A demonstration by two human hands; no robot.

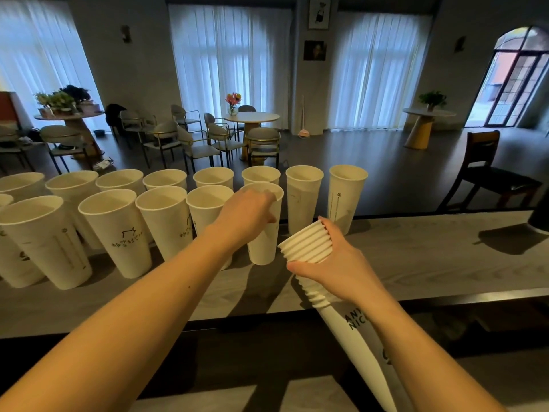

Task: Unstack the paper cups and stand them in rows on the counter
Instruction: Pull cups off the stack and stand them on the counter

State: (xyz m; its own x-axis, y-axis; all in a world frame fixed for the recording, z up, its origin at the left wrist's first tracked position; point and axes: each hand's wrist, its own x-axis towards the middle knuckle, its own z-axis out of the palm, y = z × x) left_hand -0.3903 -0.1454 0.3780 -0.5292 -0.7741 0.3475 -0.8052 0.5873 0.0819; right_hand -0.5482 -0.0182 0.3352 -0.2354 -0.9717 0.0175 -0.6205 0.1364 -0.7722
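Paper cups are lined up in two rows on the grey wood-grain counter (430, 263), from about 9 o'clock across to 1 o'clock. One single cup (264, 233) at the right end of the front row is gripped near its rim by the left hand (249, 212), fingers curled over the top. Stack of nested cups (309, 245) is clutched in the right hand (335, 257), rims pointed toward 11 o'clock, tail running down to 5 o'clock.

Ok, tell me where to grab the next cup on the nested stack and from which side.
Probably pinch the top cup's rolled rim from the upper left: the stack of cups is tilted, mouth toward the rows, and the right hand wraps the sleeves below. The left hand is on a standing cup.
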